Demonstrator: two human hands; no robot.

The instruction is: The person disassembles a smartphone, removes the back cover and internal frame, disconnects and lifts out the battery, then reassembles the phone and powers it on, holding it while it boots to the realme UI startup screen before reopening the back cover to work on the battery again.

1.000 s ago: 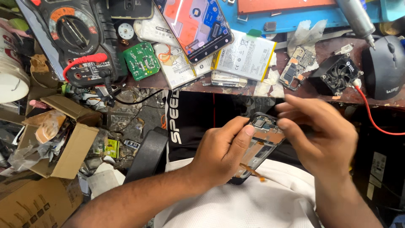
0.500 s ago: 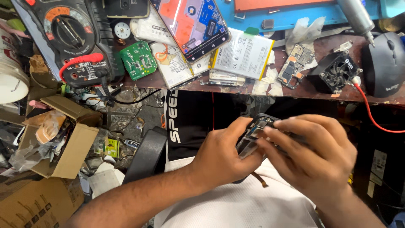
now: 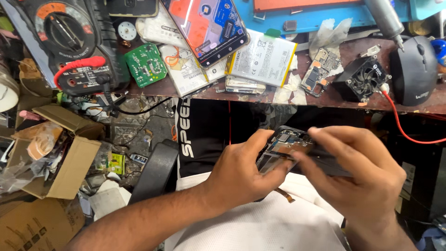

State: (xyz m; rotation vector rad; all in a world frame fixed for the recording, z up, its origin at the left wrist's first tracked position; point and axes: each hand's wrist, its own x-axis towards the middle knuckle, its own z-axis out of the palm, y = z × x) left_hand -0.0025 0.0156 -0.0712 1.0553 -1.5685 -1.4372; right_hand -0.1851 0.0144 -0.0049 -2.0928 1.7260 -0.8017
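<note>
Head view: lap foreground, workbench edge at 12 o'clock.
Left hand [image 3: 237,174]: wrapped round the opened phone frame [image 3: 283,148], thumb on its edge.
Right hand [image 3: 362,179]: fingers pinched on the frame's 3 o'clock side.
Phone frame: mid-air above the lap, tilted, internals showing.
Bench, 12 o'clock: battery [image 3: 262,58], lit smartphone [image 3: 206,25], green circuit board [image 3: 145,64].
1 o'clock: small fan [image 3: 362,76], mouse [image 3: 413,69].
10 o'clock: multimeter [image 3: 65,42].

Left hand [image 3: 239,174] and right hand [image 3: 360,179] meet, fingers [image 3: 320,139] curled, gripping.
</note>
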